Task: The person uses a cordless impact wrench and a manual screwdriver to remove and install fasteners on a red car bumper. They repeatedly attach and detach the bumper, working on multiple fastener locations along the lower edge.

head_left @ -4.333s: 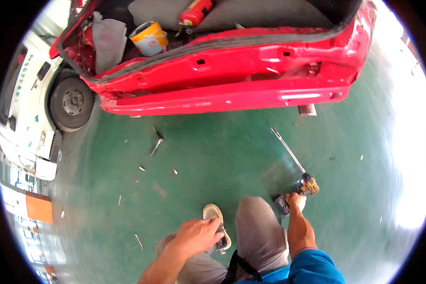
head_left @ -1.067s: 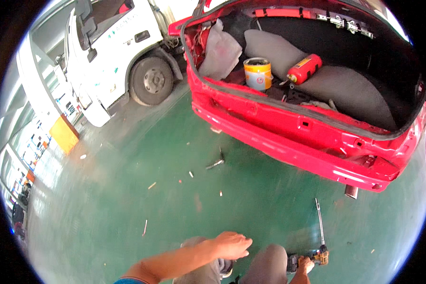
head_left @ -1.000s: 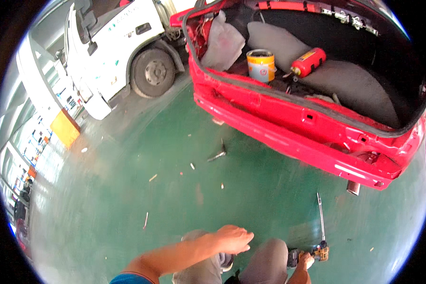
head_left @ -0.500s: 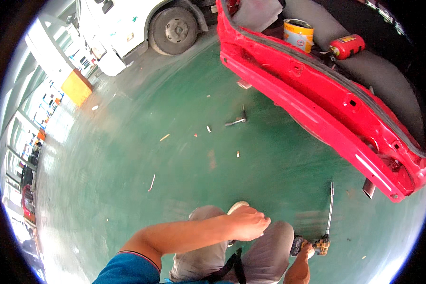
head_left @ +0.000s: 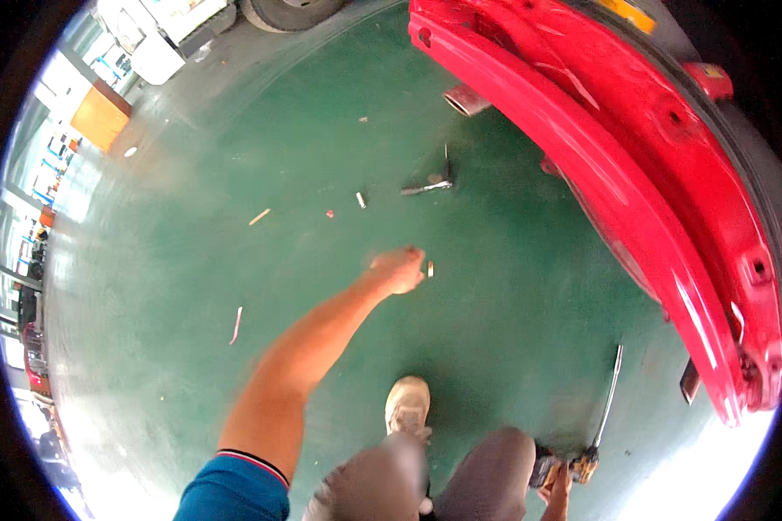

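Observation:
My left hand [head_left: 401,270] reaches forward over the green floor with its fingers curled closed. Whatever is in them, if anything, is hidden. Just right of its fingertips lies a small white and brownish stub [head_left: 431,269]. At the lower right, beside my knee, my right hand [head_left: 558,488] grips a yellow and black cordless impact wrench [head_left: 586,464]. A long silver extension bar [head_left: 610,395] points forward from that wrench. Farther ahead on the floor is a ratchet wrench [head_left: 433,187], with a small silver socket-like piece [head_left: 361,201] left of it.
A red car's open rear body [head_left: 634,191] curves along the right, with an exhaust tip [head_left: 467,101] under it. Scraps, including a pink strip [head_left: 236,325] and a yellowish stick [head_left: 260,216], lie on the floor. A white truck's wheel [head_left: 294,10] and an orange-based pillar [head_left: 101,118] stand behind.
My left hand has moved from above my knees forward and down toward the small stub. My right hand keeps hold of the impact wrench. The view has shifted downward and closer to the car.

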Demonstrator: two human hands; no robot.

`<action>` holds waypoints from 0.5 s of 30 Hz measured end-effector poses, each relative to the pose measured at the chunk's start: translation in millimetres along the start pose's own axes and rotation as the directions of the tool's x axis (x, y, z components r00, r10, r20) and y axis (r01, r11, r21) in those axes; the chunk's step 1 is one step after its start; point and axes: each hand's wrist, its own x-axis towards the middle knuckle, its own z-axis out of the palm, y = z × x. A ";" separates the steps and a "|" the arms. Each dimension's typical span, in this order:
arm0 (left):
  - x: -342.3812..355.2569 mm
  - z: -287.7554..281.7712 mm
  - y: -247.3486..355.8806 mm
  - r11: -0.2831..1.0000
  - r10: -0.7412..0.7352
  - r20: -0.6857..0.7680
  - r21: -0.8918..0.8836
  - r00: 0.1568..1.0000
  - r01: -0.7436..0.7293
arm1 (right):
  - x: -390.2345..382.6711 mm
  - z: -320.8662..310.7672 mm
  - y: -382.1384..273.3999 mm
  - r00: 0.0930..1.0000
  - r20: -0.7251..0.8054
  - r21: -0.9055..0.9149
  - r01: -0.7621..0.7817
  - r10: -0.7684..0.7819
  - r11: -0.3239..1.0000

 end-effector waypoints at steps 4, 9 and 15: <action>127.9 28.9 -37.9 0.978 -0.186 -0.290 -0.143 0.939 0.150 | -38.9 -66.0 -44.8 0.990 -0.125 -0.486 0.000 -0.070 0.874; 216.0 27.1 -67.2 0.978 -0.190 -0.547 -0.180 0.815 0.107 | -64.4 -101.2 -113.3 0.925 -0.006 -0.631 0.292 -0.381 0.719; 215.2 30.5 -93.3 0.990 -0.138 -0.403 -0.072 0.905 0.119 | -89.4 47.8 -249.7 0.735 0.334 -0.712 0.607 -0.590 0.353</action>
